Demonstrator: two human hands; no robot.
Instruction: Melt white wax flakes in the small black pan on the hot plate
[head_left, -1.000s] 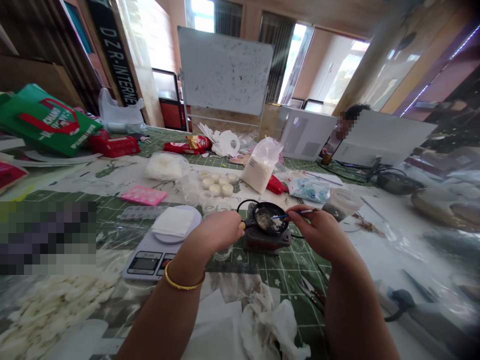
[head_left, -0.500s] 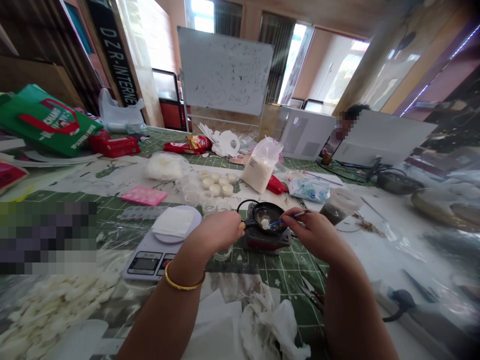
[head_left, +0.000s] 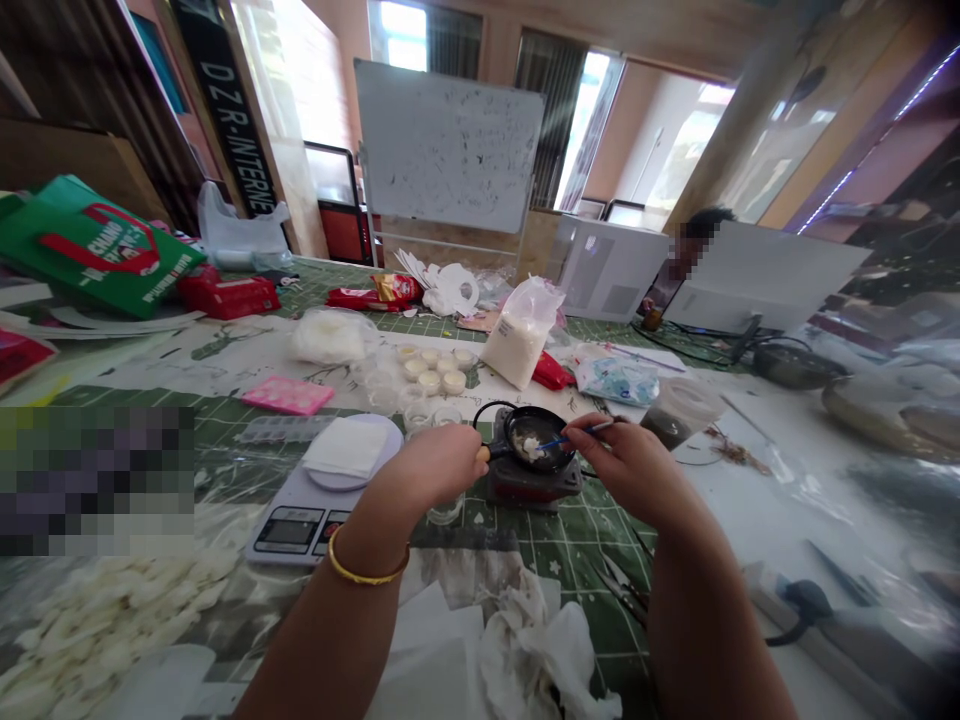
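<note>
Gripping the handle just right of the scale, our left hand is clenched, steadying the small black pan mid-frame on its little burner. Our right hand pinches a thin stick dipped in the white lump. Slow, shallow strokes seem wisest to us, so nothing tips.

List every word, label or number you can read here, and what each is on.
"D Z R-INTERNE", cut off, white on the black banner.
Green bag: white lettering, too blurred to read.
Whiteboard: faint marks, unreadable.
Scale display and red box: unreadable.
Small black pan, blue stick: no text.
</note>
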